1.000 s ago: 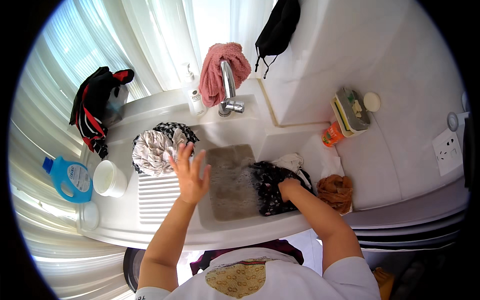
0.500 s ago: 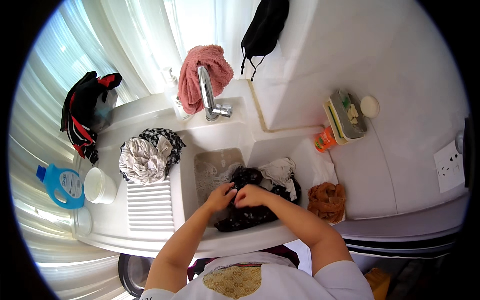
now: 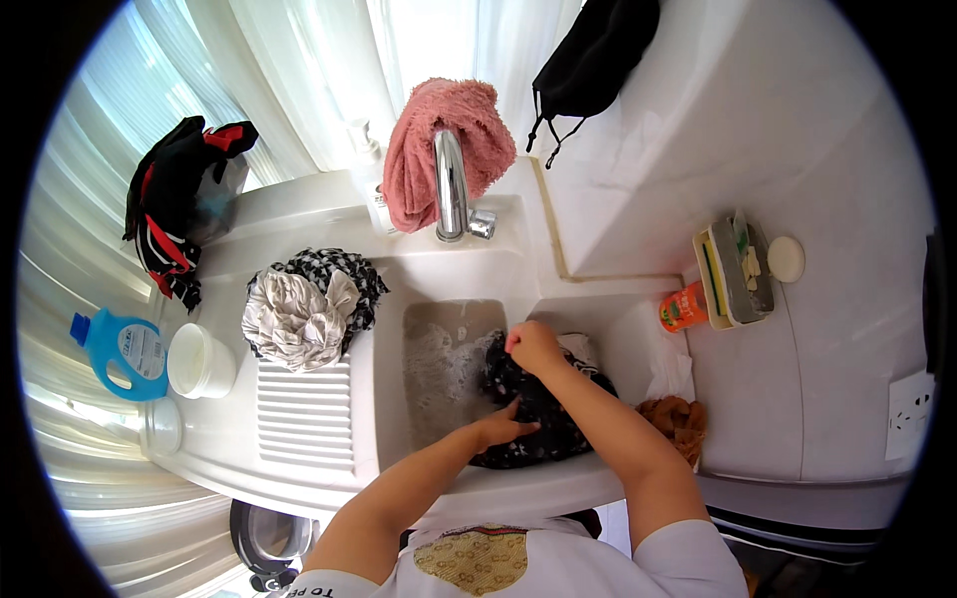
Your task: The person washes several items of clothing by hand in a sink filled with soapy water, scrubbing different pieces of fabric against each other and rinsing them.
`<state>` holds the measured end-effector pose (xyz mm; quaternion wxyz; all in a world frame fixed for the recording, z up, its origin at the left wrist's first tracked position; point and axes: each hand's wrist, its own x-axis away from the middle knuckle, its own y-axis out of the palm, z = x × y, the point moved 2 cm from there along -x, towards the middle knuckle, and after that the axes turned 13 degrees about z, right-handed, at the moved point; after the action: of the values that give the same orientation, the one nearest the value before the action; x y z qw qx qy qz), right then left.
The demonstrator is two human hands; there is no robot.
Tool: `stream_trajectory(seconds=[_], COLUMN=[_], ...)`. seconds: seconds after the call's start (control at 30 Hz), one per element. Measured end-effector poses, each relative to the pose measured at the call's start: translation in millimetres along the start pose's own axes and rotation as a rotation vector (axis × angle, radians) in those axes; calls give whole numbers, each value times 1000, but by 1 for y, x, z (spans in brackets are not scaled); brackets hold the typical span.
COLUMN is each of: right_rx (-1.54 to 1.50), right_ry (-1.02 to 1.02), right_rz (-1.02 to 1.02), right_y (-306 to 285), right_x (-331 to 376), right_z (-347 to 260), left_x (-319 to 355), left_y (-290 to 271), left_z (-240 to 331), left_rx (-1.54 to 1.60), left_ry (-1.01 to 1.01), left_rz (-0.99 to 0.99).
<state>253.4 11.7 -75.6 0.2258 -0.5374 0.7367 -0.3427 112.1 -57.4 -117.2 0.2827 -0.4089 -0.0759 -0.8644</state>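
A wet black garment with small light marks [image 3: 548, 409] lies bunched in the white sink [image 3: 384, 399], partly in sudsy water [image 3: 439, 359]. My right hand [image 3: 535, 346] is closed in a fist on the garment's far part, its fingertips partly hidden. Lower down, my left hand [image 3: 503, 427] rests against the cloth with thumb and fingers apart. A whitish cloth [image 3: 578, 348] shows just beyond my right forearm.
A chrome faucet [image 3: 452, 189] draped with a pink towel [image 3: 419, 149] rises behind the basin. Left are bundled clothes [image 3: 299, 319], a ribbed washboard [image 3: 304, 414], a white tub [image 3: 202, 364] and a blue bottle [image 3: 130, 354]. Right are an orange bottle [image 3: 683, 307] and brown cloth [image 3: 678, 424].
My hands have moved apart: the right went up and away from me, the left stayed lower and spread its fingers. The black garment has shifted, and the whole view has swung slightly.
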Motion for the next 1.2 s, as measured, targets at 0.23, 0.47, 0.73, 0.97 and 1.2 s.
stream_trajectory(seconds=[0.23, 0.47, 0.73, 0.97, 1.2], right_rx=[285, 526, -238, -707, 791], right_ry=[35, 154, -46, 178, -456], right_rz=[-7, 18, -83, -46, -740], right_y=[2, -1, -28, 54, 54], right_x=[15, 26, 21, 13, 89], right_z=[-15, 102, -44, -34, -6], left_x=[12, 9, 28, 29, 19], left_y=[-5, -73, -118, -123, -120], left_z=[18, -8, -14, -21, -31], left_rx=[-298, 37, 715, 970, 852], left_ry=[354, 164, -42, -59, -107], left_rz=[-214, 340, 528, 487, 755])
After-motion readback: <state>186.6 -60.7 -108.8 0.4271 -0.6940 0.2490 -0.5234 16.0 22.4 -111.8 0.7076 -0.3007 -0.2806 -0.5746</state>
